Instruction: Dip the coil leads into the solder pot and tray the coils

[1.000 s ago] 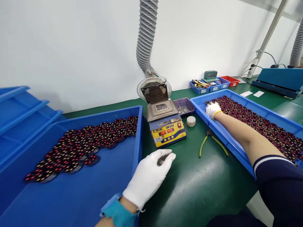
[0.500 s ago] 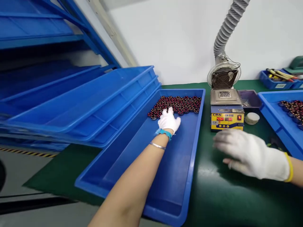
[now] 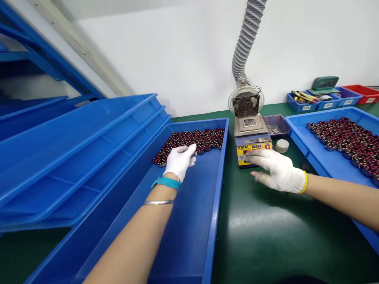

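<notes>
Left hand on the coils, far end of the left tray.
I see its gloved fingers lying down on the coils' near edge; whether they grip one I cannot tell. My right hand hangs spread, holding nothing, just before the solder pot. I judge a light touch best, keeping rows unbroken. Open room lies on the tray floor toward me; stacked trays crowd its left wall.

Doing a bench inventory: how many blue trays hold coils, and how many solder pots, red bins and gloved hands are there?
Blue trays holding coils: 2 (left tray, right tray)
Solder pot: 1
Red bin: 1
Gloved hands: 2 (left hand, right hand)
Total: 6
</notes>
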The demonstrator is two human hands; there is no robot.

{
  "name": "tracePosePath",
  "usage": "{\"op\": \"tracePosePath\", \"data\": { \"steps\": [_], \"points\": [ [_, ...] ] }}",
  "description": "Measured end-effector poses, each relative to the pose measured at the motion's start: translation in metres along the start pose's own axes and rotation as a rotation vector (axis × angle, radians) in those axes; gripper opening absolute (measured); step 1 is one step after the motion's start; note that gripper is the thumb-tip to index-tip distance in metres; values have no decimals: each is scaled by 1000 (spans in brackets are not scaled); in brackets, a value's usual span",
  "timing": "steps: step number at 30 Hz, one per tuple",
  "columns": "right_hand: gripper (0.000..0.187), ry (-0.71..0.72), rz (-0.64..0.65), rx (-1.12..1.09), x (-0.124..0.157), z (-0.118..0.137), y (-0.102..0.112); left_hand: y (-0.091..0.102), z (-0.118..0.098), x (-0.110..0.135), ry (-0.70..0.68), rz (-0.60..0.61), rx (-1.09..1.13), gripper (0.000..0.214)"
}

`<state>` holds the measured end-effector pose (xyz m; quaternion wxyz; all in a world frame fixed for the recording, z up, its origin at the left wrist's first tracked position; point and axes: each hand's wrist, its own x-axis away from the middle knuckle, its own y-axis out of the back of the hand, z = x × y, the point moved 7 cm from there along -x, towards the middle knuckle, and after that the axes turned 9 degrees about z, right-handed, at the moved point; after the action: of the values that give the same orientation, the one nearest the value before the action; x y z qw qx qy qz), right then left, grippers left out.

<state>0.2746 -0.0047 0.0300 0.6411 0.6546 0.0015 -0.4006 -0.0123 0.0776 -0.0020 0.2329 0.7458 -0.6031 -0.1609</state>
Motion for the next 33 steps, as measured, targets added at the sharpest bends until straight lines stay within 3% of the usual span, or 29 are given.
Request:
{"op": "tracePosePath", "data": {
  "steps": [3, 4, 6, 8, 11, 14, 19, 22, 25, 31, 33],
  "points": [
    [47, -249, -12, 166, -4, -41, 6, -27, -41, 29, -110, 144, 297, 38],
    [50, -323, 12, 214, -4, -55, 7, -42, -54, 44, -130, 263, 513, 37],
    [47, -416, 93, 264, -3, -79, 5, -71, -72, 75, -91, 461, 803, 38],
    [39, -440, 167, 274, 0, -90, 2, -90, -78, 100, -23, 519, 909, 36],
    [43, -414, 117, 221, 2, -78, 8, -103, -78, 117, 11, 521, 929, 35],
    [51, -355, 31, -35, 3, -44, 11, -106, -73, 115, -9, 490, 937, 38],
    [50, -366, 46, -305, 4, -2, -2, -116, -66, 112, 30, 544, 1013, 32],
    [44, -407, 33, -360, 4, -5, -9, -119, -63, 113, 37, 538, 970, 33],
    [42, -363, 40, -379, 2, -13, -10, -119, -61, 114, 34, 540, 932, 36],
    [29, 5, 86, -265, -1, -9, 3, -121, -62, 117, 44, 562, 824, 37],
    [28, 58, 103, -174, 0, -9, 6, -122, -63, 118, 30, 560, 796, 40]
  ]
}}
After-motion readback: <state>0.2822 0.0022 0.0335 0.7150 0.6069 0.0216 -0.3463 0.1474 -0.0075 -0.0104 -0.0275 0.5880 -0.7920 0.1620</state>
